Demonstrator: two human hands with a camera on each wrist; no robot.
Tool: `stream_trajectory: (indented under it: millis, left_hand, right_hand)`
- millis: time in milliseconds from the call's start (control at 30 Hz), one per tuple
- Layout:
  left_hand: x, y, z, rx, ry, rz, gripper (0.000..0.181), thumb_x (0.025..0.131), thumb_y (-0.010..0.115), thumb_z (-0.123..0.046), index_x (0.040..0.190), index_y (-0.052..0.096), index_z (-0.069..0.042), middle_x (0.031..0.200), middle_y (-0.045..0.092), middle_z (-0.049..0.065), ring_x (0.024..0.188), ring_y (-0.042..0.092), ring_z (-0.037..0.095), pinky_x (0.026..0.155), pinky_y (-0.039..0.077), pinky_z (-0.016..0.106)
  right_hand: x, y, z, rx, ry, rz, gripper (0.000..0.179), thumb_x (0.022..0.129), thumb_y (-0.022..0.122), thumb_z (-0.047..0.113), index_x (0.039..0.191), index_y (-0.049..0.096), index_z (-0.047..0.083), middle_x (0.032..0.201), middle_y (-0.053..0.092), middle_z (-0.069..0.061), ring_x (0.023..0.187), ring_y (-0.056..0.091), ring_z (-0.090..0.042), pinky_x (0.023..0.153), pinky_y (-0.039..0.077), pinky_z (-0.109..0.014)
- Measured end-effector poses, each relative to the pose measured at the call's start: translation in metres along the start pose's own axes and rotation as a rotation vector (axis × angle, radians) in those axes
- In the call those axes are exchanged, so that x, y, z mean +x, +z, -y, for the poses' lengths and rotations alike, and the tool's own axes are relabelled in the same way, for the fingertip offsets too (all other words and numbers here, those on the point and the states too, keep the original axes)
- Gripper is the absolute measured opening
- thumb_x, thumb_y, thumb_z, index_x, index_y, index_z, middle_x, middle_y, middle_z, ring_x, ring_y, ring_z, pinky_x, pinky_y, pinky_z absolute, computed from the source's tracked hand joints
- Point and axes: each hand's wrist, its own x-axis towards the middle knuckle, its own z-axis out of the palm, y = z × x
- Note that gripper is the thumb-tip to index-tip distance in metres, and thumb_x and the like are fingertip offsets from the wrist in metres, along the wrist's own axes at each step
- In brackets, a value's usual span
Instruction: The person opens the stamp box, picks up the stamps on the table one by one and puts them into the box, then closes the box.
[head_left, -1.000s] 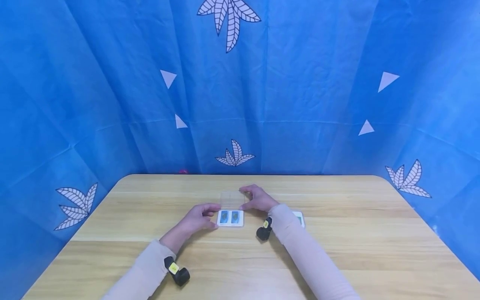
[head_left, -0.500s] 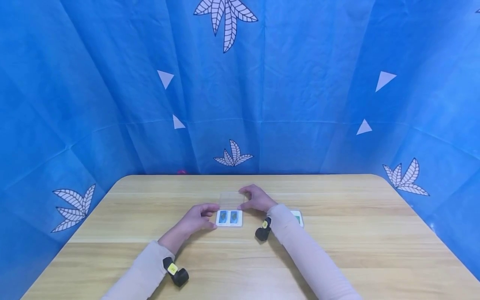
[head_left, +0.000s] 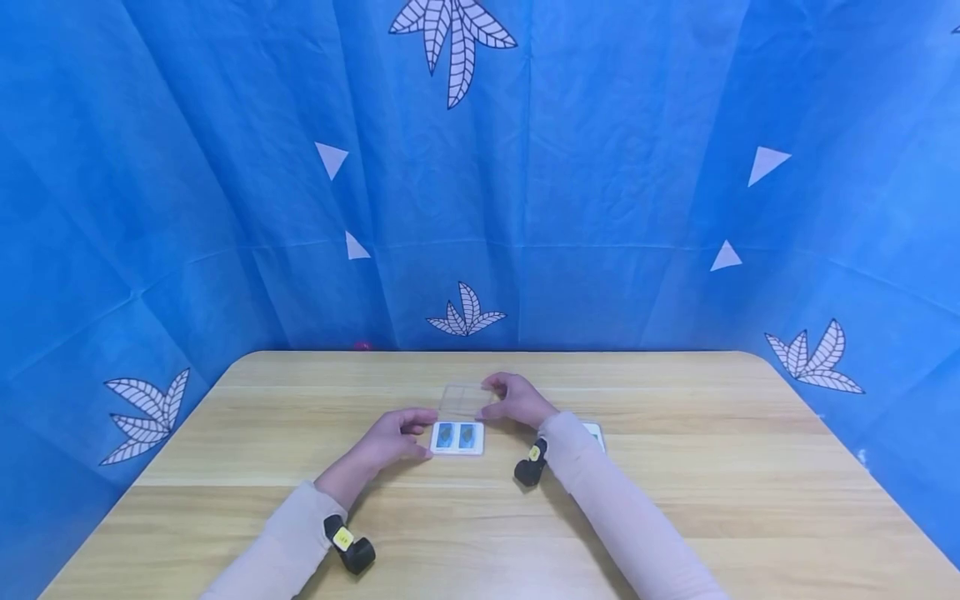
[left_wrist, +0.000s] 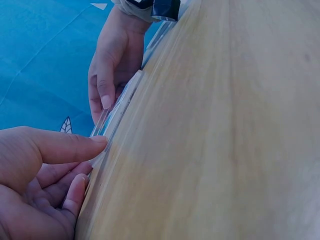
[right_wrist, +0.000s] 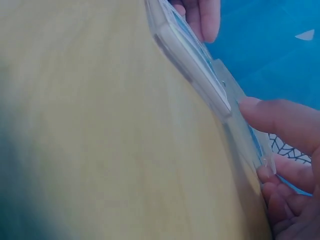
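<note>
A clear plastic case (head_left: 457, 447) lies on the table with its transparent lid (head_left: 459, 402) swung back on the far side. Inside it, two blue pictures on white, like card faces, show side by side. My left hand (head_left: 390, 437) grips the left edge of the case; in the left wrist view its thumb (left_wrist: 80, 148) presses the near corner. My right hand (head_left: 521, 402) pinches the right edge of the lid. The right wrist view shows the lid (right_wrist: 240, 125) between that thumb and the fingers, next to the thick side of the case (right_wrist: 190, 62).
A second flat case (head_left: 596, 433), white with a bit of green, lies on the table, partly hidden behind the right sleeve. Wood-grained tabletop (head_left: 450, 533) surrounds both cases. A blue patterned curtain (head_left: 480, 192) hangs behind the table's far edge.
The right hand has shifted very slightly to the right, and the lid's tilt looks a little different. The left hand keeps its hold on the case, which stays in place.
</note>
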Motion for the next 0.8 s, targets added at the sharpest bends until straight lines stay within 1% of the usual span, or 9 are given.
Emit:
stream_trajectory:
  millis: [233,467,800]
  left_hand:
    - [-0.001,0.001,0.000,-0.001,-0.003,0.012,0.057,0.068,0.075,0.006,0.120,0.063,-0.011,0.116,0.062,0.001,0.106,0.052,0.021,0.093,0.047,0.038]
    - [-0.004,0.000,0.002,0.008,0.004,0.008,0.057,0.067,0.076,0.005,0.120,0.062,-0.010,0.116,0.062,0.001,0.106,0.053,0.021,0.092,0.047,0.039]
    - [-0.006,-0.004,0.002,0.010,-0.017,0.022,0.057,0.067,0.077,0.001,0.120,0.063,-0.014,0.117,0.062,0.001,0.108,0.053,0.022,0.095,0.045,0.042]
  right_hand:
    - [-0.008,0.001,0.003,0.034,0.006,-0.033,0.059,0.069,0.082,0.018,0.120,0.058,0.003,0.113,0.059,-0.009,0.103,0.052,-0.023,0.097,0.043,-0.040]
    - [-0.012,0.001,0.004,0.064,0.022,-0.029,0.058,0.069,0.081,0.018,0.120,0.059,0.004,0.109,0.060,-0.008,0.100,0.052,-0.022,0.095,0.043,-0.039]
    - [-0.023,0.006,0.010,0.086,0.010,-0.001,0.051,0.072,0.080,0.015,0.118,0.060,0.005,0.114,0.061,-0.008,0.107,0.052,-0.024,0.100,0.041,-0.041]
